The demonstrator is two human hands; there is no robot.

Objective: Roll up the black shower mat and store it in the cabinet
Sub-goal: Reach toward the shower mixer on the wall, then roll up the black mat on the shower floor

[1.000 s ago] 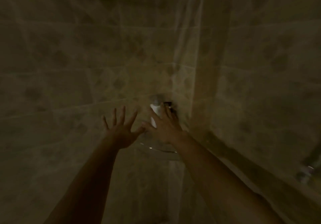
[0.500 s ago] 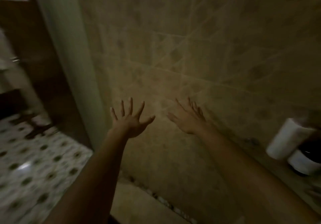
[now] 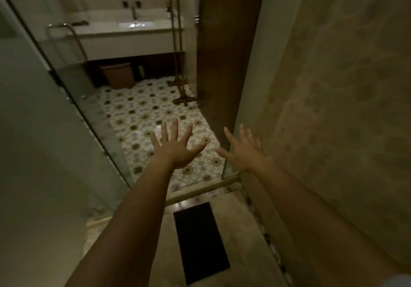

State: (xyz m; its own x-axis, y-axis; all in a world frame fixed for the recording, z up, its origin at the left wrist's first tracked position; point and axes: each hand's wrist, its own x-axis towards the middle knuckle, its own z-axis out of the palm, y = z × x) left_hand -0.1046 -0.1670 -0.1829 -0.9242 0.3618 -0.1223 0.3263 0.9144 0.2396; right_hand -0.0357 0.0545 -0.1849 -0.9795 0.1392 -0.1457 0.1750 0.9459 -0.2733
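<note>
The black shower mat [image 3: 200, 240] lies flat and unrolled on the beige shower floor, low in the view between my two forearms. My left hand [image 3: 175, 147] is stretched out in the air above the patterned floor, fingers spread, holding nothing. My right hand [image 3: 245, 151] is held out beside it, also with fingers apart and nothing in it, close to the tiled wall. Both hands are well above and beyond the mat. A vanity cabinet [image 3: 131, 42] with a sink stands at the far end of the bathroom.
A glass shower door [image 3: 73, 99] runs along the left. A tiled wall [image 3: 338, 108] fills the right, with a dark wooden panel [image 3: 224, 53] beyond it. A metal threshold [image 3: 200, 191] separates shower from patterned floor [image 3: 153, 113]. A brown bin [image 3: 117, 76] sits under the vanity.
The view has swung from the shower's tiled corner toward the bathroom, bringing the mat, floor and vanity into sight. Both hands stay raised with fingers spread.
</note>
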